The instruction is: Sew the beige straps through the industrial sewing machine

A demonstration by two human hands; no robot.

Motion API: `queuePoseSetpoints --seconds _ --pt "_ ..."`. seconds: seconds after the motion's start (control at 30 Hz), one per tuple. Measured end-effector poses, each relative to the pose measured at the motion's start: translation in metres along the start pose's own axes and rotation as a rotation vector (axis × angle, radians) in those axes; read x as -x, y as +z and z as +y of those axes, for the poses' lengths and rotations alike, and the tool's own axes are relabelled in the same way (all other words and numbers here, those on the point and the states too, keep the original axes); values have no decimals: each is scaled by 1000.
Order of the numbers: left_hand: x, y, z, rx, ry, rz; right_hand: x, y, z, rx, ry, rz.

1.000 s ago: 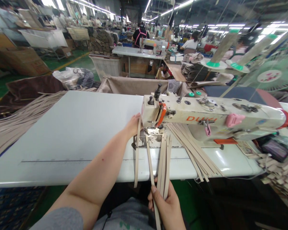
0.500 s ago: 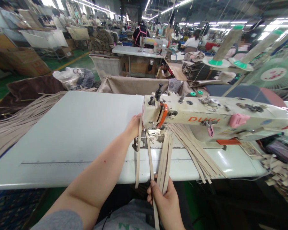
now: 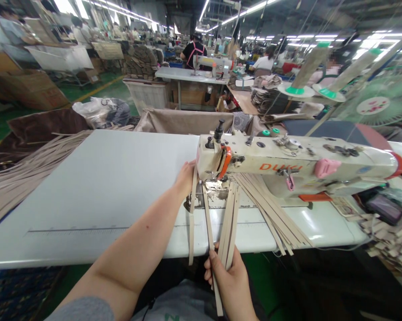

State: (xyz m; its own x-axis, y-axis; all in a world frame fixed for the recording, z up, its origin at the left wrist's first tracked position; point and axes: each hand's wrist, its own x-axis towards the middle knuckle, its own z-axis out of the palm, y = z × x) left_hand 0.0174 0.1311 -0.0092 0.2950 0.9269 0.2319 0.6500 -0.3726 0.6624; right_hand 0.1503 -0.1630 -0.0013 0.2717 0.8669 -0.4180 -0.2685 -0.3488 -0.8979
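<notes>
My left hand reaches to the left end of the sewing machine; its fingers are mostly hidden behind the machine head. A narrow beige strip hangs down beside that hand and over the table's front edge. My right hand is closed at the front edge, thumb and finger pinching another beige strip that runs up to the needle area. Several more beige strips pass through the same hand. A fan of loose strips lies to the right, under the machine arm.
The white table spreads to the left, with a printed ruler along its front. A heap of strips lies past its left edge. Thread cones and a green fan stand behind at right. A person sits further back.
The strip pinched in my right hand has shifted up slightly toward the machine, so its lower end now shows. The whole view has turned a little; both hands keep their places.
</notes>
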Motion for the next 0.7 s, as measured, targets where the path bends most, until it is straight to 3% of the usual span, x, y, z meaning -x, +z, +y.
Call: queuePoseSetpoints --seconds 0.13,0.37,0.53,0.7 --pt "1 -9 0 71 -73 41 3 4 -2 -13 -28 58" --pt "12 -25 -5 -16 105 -198 7 0 1 -40 0 59" --pt "17 -24 -3 -62 45 -244 8 -11 5 -72 50 5" --pt "16 -24 -1 -81 47 -239 18 -18 -8 -123 52 -19"
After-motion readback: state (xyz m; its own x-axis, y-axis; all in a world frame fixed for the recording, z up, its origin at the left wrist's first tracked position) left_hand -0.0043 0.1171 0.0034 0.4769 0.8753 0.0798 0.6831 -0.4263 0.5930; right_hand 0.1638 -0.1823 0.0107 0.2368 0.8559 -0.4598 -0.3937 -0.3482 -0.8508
